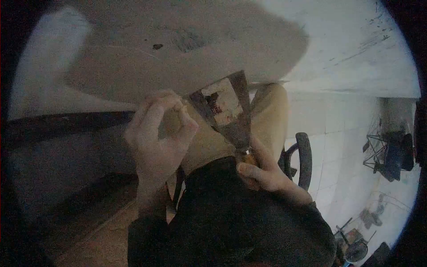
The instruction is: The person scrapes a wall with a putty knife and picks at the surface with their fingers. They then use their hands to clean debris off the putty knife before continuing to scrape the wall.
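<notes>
My right hand (262, 171) is closed around the short, wooden-looking handle of a putty knife (238, 133). Its wide, dark blade fans out upward and away from me, above my lap. A pale label (222, 102) with dark and red marks covers much of the blade's face. To the left of the blade, my left hand (162, 129) is raised with its fingers curled in and the thumb close to the fingertips. Whether something small sits in that pinch cannot be made out in the dim light. The left hand is apart from the putty knife.
Ahead stands a pale surface (351, 49) with a large grey-brown patch (191, 26) and dark smudges. A black chair armrest (304, 160) is at my right. Farther right are a dark chair (393, 153) and light floor tiles (329, 164). A dark ledge (71, 124) runs along the left.
</notes>
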